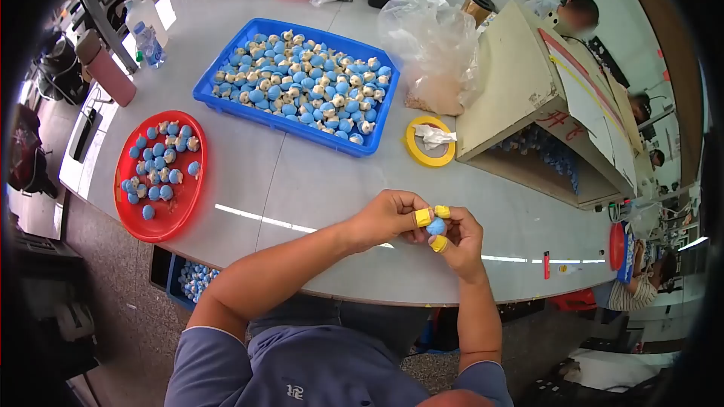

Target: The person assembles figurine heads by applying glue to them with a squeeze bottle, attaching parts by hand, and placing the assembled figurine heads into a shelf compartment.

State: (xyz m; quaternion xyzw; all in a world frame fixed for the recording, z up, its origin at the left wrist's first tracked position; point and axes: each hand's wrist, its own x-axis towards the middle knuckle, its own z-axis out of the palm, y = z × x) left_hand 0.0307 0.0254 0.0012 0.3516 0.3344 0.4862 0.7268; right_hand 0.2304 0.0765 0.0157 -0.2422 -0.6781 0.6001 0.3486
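Grip: both my hands are closed on one small blue piece point(436, 227). My right hand point(464, 247) pinches it between thumb and a fingertip, both wrapped in yellow; my left hand point(392, 220) holds its left side, thumb also wrapped in yellow. The curled left fingers partly hide one another, so their exact contact is unclear.

Position of piece: at the fingertips, above the near part of the grey table point(324, 188).

Surroundings: red tray point(179, 207) to the left, holding loose blue-and-cream pieces. Blue tray point(347, 144) beyond my hands, heaped with similar pieces. Yellow tape roll point(416, 152) lies right of the blue tray, crumpled white paper on it. Next to the roll, a clear plastic bag point(430, 41) and a large box point(509, 68), its open side showing blue contents.
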